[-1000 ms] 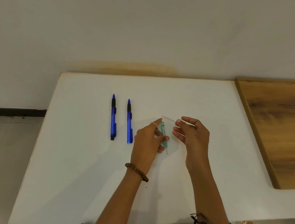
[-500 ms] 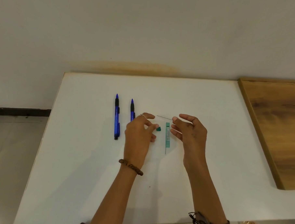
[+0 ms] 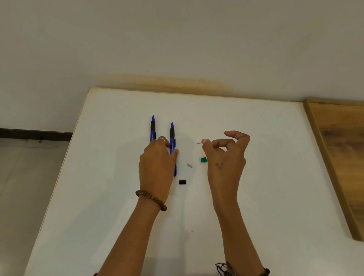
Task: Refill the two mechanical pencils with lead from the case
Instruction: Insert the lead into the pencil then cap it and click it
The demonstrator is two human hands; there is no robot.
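Two blue mechanical pencils lie side by side on the white table [image 3: 112,176], tips pointing away from me. My left hand [image 3: 157,166] has its thumb and fingers closed around the right pencil [image 3: 172,135], while the left pencil [image 3: 152,128] is partly behind its knuckles. My right hand [image 3: 226,158] hovers to the right, pinching a thin lead [image 3: 196,143] that points left. A small green cap [image 3: 203,159], a small white piece [image 3: 189,165] and a small black cap [image 3: 182,182] lie between my hands. The lead case is out of sight.
A wooden board [image 3: 343,157] adjoins the table on the right. A wall [image 3: 181,44] stands right behind the table's far edge. The table's left edge drops to a tiled floor [image 3: 18,183]. A tiny dark speck [image 3: 192,231] lies near the front.
My left hand moved left, away from the green case, and closed on the right pencil. A white piece and a black cap now lie on the table. The case is no longer visible.
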